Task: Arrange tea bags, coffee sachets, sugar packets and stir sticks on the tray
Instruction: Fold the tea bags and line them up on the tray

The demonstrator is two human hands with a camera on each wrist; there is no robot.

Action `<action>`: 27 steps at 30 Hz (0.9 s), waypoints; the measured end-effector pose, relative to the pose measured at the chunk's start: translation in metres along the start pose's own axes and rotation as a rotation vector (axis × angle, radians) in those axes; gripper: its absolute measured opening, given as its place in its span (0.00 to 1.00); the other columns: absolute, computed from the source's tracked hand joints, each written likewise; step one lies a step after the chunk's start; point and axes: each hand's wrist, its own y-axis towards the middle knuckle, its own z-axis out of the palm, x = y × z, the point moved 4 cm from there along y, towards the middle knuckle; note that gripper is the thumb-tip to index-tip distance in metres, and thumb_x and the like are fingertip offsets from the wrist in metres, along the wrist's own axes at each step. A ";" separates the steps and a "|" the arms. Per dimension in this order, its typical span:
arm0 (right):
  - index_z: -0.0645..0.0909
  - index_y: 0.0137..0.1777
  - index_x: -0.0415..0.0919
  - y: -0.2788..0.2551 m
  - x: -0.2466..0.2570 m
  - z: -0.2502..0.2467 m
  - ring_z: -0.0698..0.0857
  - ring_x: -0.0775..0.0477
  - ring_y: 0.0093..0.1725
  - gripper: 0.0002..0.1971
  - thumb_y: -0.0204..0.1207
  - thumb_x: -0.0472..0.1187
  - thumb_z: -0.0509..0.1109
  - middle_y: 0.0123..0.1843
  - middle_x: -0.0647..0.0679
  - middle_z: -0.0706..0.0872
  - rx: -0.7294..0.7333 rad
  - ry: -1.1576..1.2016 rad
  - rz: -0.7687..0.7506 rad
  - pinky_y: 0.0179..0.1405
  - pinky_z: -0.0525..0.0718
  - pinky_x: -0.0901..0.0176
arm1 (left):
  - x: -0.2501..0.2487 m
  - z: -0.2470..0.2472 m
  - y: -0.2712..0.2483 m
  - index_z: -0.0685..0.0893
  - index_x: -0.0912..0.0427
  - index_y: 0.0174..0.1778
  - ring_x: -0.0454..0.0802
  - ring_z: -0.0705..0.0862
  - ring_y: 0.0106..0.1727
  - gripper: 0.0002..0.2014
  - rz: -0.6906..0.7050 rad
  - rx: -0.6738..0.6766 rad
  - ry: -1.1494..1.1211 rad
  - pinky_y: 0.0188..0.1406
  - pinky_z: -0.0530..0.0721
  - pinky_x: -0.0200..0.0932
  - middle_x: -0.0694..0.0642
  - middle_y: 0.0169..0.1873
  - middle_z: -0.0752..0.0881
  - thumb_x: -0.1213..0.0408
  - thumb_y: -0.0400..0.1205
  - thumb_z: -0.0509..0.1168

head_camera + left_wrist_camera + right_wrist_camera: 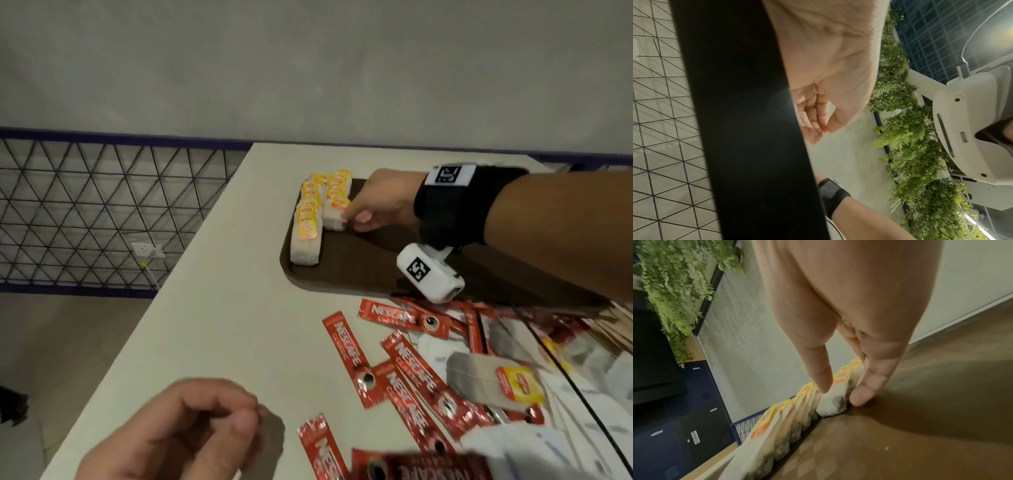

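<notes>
My head view: high, looking forward and down over white tabletop (219, 308) toward grey wall. My left wrist view: close along palm, half blocked by black strap (740, 113), facing away from table. My right wrist view: very near, low over dark brown plastic tray (920, 426). Head and right wrist views share tray (342, 277) and rows of yellow-tagged white tea bags (306, 226) (777, 426).

a white table (219, 308) carries a brown tray (342, 274) and scattered coffee sachets (349, 356).
</notes>
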 end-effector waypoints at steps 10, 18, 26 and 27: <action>0.91 0.50 0.46 -0.187 -0.023 -0.050 0.89 0.52 0.39 0.06 0.80 0.47 0.76 0.44 0.48 0.93 0.196 -0.567 -0.060 0.39 0.88 0.61 | 0.005 -0.002 -0.013 0.90 0.59 0.45 0.61 0.85 0.35 0.26 -0.186 -0.102 -0.076 0.49 0.82 0.61 0.63 0.37 0.90 0.40 0.64 0.80; 0.82 0.54 0.53 -0.248 -0.068 -0.059 0.84 0.55 0.43 0.10 0.79 0.54 0.76 0.45 0.56 0.84 0.006 -0.879 -0.118 0.37 0.80 0.64 | -0.006 0.004 -0.019 0.90 0.58 0.40 0.50 0.83 0.35 0.10 -0.202 -0.057 0.029 0.37 0.85 0.33 0.61 0.35 0.89 0.75 0.82 0.69; 0.83 0.49 0.47 -0.247 -0.089 -0.056 0.84 0.49 0.43 0.10 0.75 0.46 0.81 0.46 0.47 0.86 -0.098 -0.712 -0.066 0.36 0.81 0.59 | -0.023 0.006 -0.026 0.90 0.56 0.39 0.52 0.86 0.35 0.09 -0.182 -0.100 0.139 0.42 0.82 0.50 0.62 0.37 0.89 0.73 0.82 0.70; 0.82 0.48 0.46 -0.248 -0.089 -0.057 0.83 0.49 0.41 0.11 0.74 0.46 0.81 0.45 0.47 0.86 -0.108 -0.699 -0.085 0.35 0.79 0.59 | -0.024 0.007 -0.026 0.90 0.56 0.39 0.52 0.86 0.35 0.09 -0.186 -0.105 0.153 0.42 0.83 0.50 0.62 0.38 0.89 0.72 0.82 0.70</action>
